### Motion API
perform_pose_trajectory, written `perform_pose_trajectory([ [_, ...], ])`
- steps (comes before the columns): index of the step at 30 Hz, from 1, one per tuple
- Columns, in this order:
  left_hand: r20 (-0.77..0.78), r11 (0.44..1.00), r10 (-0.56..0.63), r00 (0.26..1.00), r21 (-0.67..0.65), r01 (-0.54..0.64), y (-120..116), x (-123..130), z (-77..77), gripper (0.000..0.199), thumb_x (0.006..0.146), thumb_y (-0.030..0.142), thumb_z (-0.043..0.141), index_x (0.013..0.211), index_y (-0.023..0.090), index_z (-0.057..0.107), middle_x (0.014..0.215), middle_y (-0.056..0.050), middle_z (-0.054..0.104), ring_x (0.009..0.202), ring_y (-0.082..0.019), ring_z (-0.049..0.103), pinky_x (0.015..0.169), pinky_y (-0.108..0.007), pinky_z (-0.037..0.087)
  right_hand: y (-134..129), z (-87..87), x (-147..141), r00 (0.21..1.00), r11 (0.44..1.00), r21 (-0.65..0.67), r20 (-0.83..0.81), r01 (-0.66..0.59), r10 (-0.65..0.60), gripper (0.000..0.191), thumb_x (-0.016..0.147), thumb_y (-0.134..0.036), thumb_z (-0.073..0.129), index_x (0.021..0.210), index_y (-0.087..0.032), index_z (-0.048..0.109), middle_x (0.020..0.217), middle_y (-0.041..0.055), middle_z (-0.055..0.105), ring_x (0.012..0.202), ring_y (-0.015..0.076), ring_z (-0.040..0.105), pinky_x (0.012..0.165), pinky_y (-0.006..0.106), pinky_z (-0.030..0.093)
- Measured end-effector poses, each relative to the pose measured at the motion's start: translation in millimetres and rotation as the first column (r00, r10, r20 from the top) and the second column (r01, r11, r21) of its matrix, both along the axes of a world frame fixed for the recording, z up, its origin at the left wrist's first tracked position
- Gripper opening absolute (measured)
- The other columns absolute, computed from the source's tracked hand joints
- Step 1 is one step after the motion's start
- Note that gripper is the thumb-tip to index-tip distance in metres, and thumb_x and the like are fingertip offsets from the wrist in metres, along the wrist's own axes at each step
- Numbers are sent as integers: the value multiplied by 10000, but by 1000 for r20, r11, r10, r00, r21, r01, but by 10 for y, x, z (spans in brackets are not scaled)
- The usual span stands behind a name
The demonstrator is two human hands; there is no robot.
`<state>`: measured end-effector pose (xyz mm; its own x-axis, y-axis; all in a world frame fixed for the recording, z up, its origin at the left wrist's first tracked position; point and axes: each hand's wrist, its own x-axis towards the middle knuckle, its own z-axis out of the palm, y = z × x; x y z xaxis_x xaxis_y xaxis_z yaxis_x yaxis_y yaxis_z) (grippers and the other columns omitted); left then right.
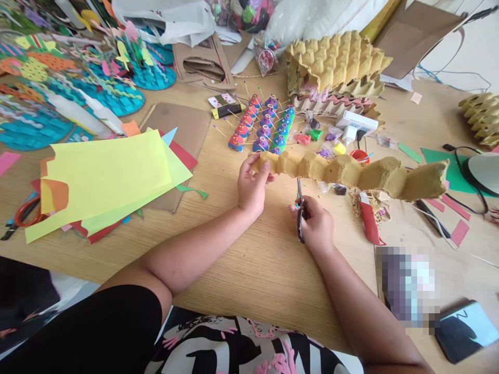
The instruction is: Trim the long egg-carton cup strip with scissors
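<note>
My left hand (253, 187) is closed on the left end of an egg carton strip (351, 171), a long yellowish row of cups that stretches to the right above the table. In my right hand (317, 223) is a pair of scissors (300, 210), blades pointing up toward the strip's lower edge. The blades look nearly closed; whether they touch the strip I cannot tell. Just beyond the strip stand painted caterpillars made from carton cups: a red one (245, 124), a purple one (265, 124) and a blue-green one (283, 130), with pins stuck out as feelers.
Coloured paper sheets (109, 176) lie on cardboard at the left, with blue woven discs (117, 101) behind. Stacked egg trays (335, 62) stand at the back. A white power adapter (356, 124), a red-handled knife (368, 221) and a dark phone-like device (463, 332) are at the right.
</note>
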<state>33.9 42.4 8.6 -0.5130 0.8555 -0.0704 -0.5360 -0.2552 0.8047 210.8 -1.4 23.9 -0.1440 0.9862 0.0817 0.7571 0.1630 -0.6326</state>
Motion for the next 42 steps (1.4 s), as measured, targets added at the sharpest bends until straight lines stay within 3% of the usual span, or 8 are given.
perform_pose_trajectory([
  [8,-190,994,-58,980,76,74,-53,14,-20,596,786,572,878,1281,324,658,1298,-64,707,777,-122,685,705,-260,581,49,-104,68,977,1000,-16,-211,-10,7,353,901,-531,685,1083,-229,707,715,-16,659,626,151,587,616,272,419],
  [13,-275,988,-103,956,85,131,-102,8,3,834,829,580,841,1553,435,454,1604,-77,502,948,-177,719,772,-289,587,68,-168,125,951,999,37,-305,-37,47,288,899,-462,716,1072,-233,688,726,-34,632,625,133,554,619,267,419],
  [16,-186,988,-137,973,46,148,-97,2,30,845,842,624,805,1566,432,412,1467,-73,609,934,-169,718,766,-267,585,75,-160,144,938,996,83,-340,-41,67,282,891,-450,729,1061,-229,685,746,-31,643,629,130,558,635,272,440],
  [21,134,966,-257,957,17,257,-57,-36,112,536,1020,696,433,1191,255,687,1124,-59,717,828,-138,705,698,-231,575,86,-103,163,929,986,153,-352,-62,113,296,899,-487,714,1039,-227,688,727,-21,650,616,141,574,624,284,464],
  [26,287,865,-494,821,68,497,-70,-61,180,543,1058,636,372,1001,211,705,904,-50,736,714,-130,690,630,-224,544,80,-92,168,934,978,186,-322,-96,153,305,898,-501,727,1032,-229,691,704,-18,664,601,149,600,605,287,475],
  [31,415,684,-687,596,95,723,-73,-121,205,650,1030,702,302,833,187,646,696,-76,686,514,-140,580,465,-225,409,84,-88,173,958,944,275,-166,-184,235,347,920,-552,696,1026,-223,718,663,-5,664,578,164,611,592,294,482],
  [35,507,547,-748,428,106,831,-74,-201,261,642,1044,637,287,917,163,701,658,-96,684,471,-170,577,429,-233,394,95,-81,163,939,889,342,-48,-306,342,376,944,-575,670,1023,-214,737,624,3,656,565,173,626,586,290,487],
  [42,633,537,-682,367,93,838,-90,-301,308,566,1026,612,408,1055,149,732,708,-138,718,609,-239,668,429,-239,411,100,-99,153,945,905,288,-2,-313,328,437,943,-629,639,1038,-213,731,673,27,695,585,180,642,600,289,495],
])
